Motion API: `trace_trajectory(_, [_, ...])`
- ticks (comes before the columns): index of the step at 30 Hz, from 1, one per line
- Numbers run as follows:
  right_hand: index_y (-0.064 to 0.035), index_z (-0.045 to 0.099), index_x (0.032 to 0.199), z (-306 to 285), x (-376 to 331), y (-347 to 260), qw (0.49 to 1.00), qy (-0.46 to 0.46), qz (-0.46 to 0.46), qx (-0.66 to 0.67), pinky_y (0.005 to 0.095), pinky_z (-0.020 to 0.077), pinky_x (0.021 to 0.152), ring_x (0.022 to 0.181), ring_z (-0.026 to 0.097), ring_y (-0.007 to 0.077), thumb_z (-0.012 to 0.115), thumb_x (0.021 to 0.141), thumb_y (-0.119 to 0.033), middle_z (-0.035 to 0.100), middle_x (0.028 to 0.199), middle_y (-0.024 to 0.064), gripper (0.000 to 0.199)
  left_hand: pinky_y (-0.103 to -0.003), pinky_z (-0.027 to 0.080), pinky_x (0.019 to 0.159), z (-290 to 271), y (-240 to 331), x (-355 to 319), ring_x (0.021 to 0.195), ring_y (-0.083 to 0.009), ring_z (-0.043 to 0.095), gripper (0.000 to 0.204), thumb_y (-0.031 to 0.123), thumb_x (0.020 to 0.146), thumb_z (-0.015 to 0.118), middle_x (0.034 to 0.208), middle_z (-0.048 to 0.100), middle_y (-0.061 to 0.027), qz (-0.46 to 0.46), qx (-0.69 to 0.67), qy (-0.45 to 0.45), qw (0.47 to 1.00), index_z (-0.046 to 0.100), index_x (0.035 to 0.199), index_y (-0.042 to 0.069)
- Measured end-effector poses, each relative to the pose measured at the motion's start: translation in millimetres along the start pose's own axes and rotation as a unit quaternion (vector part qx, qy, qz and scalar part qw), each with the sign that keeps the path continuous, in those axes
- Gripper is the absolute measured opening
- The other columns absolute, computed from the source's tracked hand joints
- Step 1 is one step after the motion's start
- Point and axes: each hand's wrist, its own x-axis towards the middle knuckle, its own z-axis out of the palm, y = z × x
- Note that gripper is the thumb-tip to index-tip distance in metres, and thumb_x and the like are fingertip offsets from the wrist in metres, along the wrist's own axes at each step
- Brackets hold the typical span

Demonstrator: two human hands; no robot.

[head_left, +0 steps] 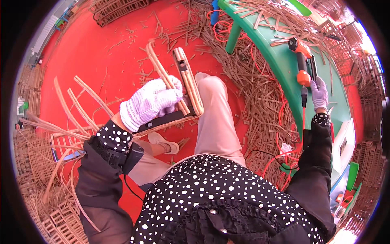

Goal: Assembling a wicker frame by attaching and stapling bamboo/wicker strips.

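— What has the person got in the left hand [149, 103]?

— A small frame of bamboo strips [185, 87], propped on the knee of the beige trouser leg [217, 122]. The gloved fingers are wrapped tight round its near end, thumb side up, so the hand is fully closed on it. A couple of long strips run out past the knuckles towards the red floor [101, 53].

— And the frame itself, how does it sit?

— Tilted, its far end pointing away from the body, the dark lower edge resting against the leg just under the glove.

— The right hand [319, 94]?

— Stretched out to the side, up on the green table [284, 61]. It lies at the near end of an orange and black power tool [301, 65] that rests flat on the tabletop. The gloved fingers touch the tool's rear, curled a little, but I cannot tell from here whether they have actually closed round it.

— Is the tool corded?

— Yes, an orange cable [302, 122] drops from its back end, past the wrist, and loops away over the litter below.

— Litter?

— Cut bamboo offcuts [252, 81], heaped thick between the leg and the table, with more scattered on the tabletop. On the person's left lie loose long strips [69, 101] and stacked woven lattice pieces [36, 154].
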Motion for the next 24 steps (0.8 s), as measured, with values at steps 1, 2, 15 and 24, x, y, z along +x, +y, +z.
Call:
trace_trajectory(1, [-0.0077, 0.053, 0.122, 4, 5, -8, 0.998, -0.001, -0.016, -0.052, 0.0355, 0.0439, 0.09, 0.104, 0.058, 0.0268, 0.059, 0.084, -0.039, 0.059, 0.116, 0.0136, 0.05, -0.019, 0.039, 0.049, 4, -1, -1, 0.058, -0.0046, 0.05, 0.024, 0.03, 0.084, 0.058, 0.073, 0.053, 0.0028, 0.026, -0.01, 0.01, 1.0, 0.054, 0.094, 0.009])
trace_trajectory(2, [-0.0079, 0.052, 0.123, 9, 9, -15, 0.994, -0.002, -0.034, -0.105, 0.0363, 0.0435, 0.09, 0.105, 0.058, 0.0277, 0.058, 0.084, -0.043, 0.059, 0.116, 0.014, 0.052, -0.018, 0.039, 0.048, 7, -1, -1, 0.058, -0.0041, 0.051, 0.023, 0.03, 0.083, 0.059, 0.074, 0.053, 0.0029, 0.051, -0.02, 0.021, 0.998, 0.053, 0.092, 0.01])
trace_trajectory(15, [0.0101, 0.025, 0.134, 64, 85, -63, 0.976, -0.077, 0.007, -0.203, 0.0361, 0.0348, 0.102, 0.126, 0.039, 0.0334, 0.079, 0.058, -0.051, 0.036, 0.137, 0.0253, 0.111, -0.026, 0.048, 0.076, 27, -10, -16, 0.084, -0.0093, 0.056, 0.018, 0.009, 0.085, 0.062, 0.089, 0.058, -0.0018, 0.084, -0.136, 0.016, 0.987, 0.053, 0.098, 0.002])
trace_trajectory(24, [0.0107, 0.047, 0.117, 74, 119, -61, 0.976, -0.094, 0.03, -0.196, 0.0359, 0.0444, 0.092, 0.107, 0.056, 0.0295, 0.084, 0.051, -0.043, 0.057, 0.115, 0.0238, 0.092, -0.027, 0.047, 0.079, 25, -9, -18, 0.086, -0.0105, 0.057, 0.016, 0.005, 0.085, 0.061, 0.089, 0.059, -0.0032, 0.098, -0.073, 0.012, 0.992, 0.054, 0.098, 0.001])
